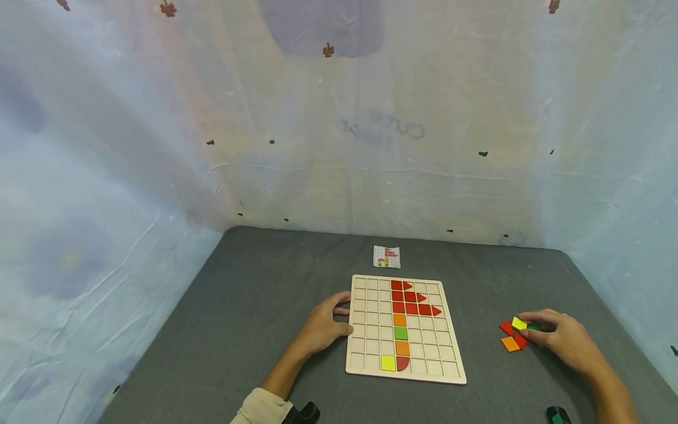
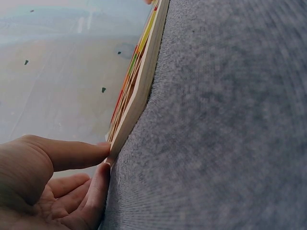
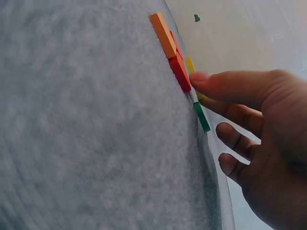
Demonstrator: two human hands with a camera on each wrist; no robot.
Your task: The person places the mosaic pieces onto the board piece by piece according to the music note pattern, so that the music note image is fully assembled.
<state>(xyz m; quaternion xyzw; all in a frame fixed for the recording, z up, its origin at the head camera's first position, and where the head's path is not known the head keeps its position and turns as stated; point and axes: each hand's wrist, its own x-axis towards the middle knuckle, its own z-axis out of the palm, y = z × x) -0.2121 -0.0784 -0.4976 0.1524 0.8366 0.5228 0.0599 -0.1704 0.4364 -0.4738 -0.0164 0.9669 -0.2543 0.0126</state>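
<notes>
On the left, the left hand (image 1: 320, 327) has its fingers loose and set apart along the left edge of the board (image 1: 431, 353), the thumb nearer and the others farther, touching it without wrapping round. The board lies flat on the grey worktop (image 1: 254, 282), its column of pieces running far to near: red rows (image 1: 411, 297) pointing right, an orange square (image 1: 399, 320), a green square (image 1: 401, 333), another orange square, and in the near row a yellow square (image 1: 388, 363) just left of a rounded red piece (image 1: 402, 363). Beyond the far edge lies a small card (image 1: 386, 257). A stretch of worktop separates the board from the loose pieces, well to the right: an orange tile (image 1: 511, 344) on the near side and two red tiles (image 1: 505, 328). At their far side is the yellow tile (image 1: 519, 323), grasped between the thumb and forefinger of the right hand (image 1: 565, 341), clearly the nearer hand; whether it is lifted off the others cannot be told. The key relation is that the board lies left of these fingers, with red and orange tiles close by on that side. Being square, the yellow tile has no long axis. A green tile (image 3: 202, 117) lies beside the right fingers.
</notes>
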